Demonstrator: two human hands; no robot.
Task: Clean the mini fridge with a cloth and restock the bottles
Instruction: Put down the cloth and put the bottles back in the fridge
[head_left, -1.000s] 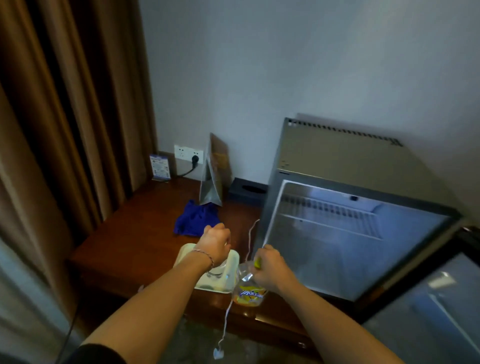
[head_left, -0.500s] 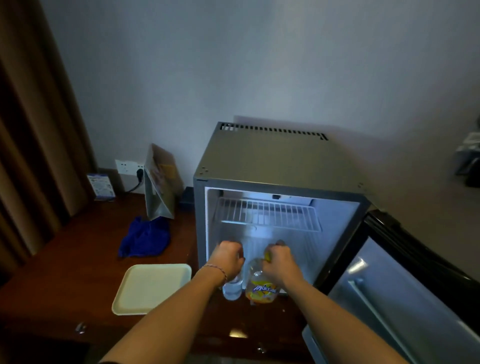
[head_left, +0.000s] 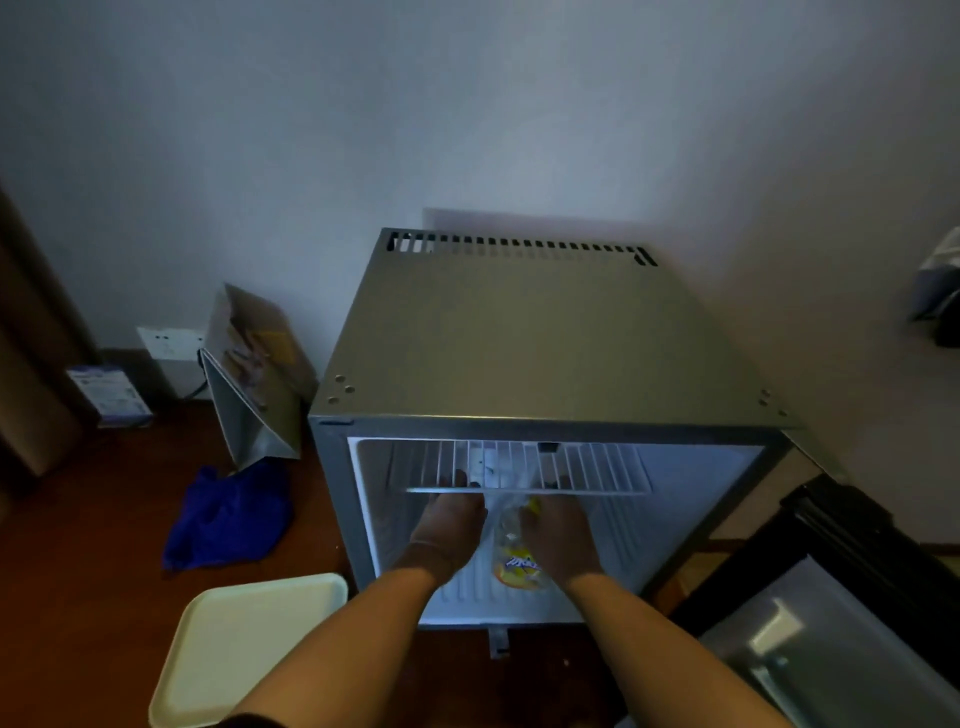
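both our hands are inside the open silver mini fridge (head_left: 545, 343), under its white wire shelf (head_left: 530, 470). our right hand (head_left: 558, 535) is wrapped around the clear plastic bottle with the yellow label (head_left: 514, 558), which stands nearly upright at nine o'clock of that hand. our left hand (head_left: 449, 525) reaches in beside it; whether it holds anything we cannot tell. the label's script is too blurred to read. the crumpled blue cloth (head_left: 228, 514) lies at nine o'clock of the fridge.

Grey mini fridge (head_left: 540, 332), blue cloth (head_left: 228, 517), cream tray (head_left: 249, 644), yellow-labelled bottle (head_left: 517, 564), red-brown table (head_left: 83, 561)
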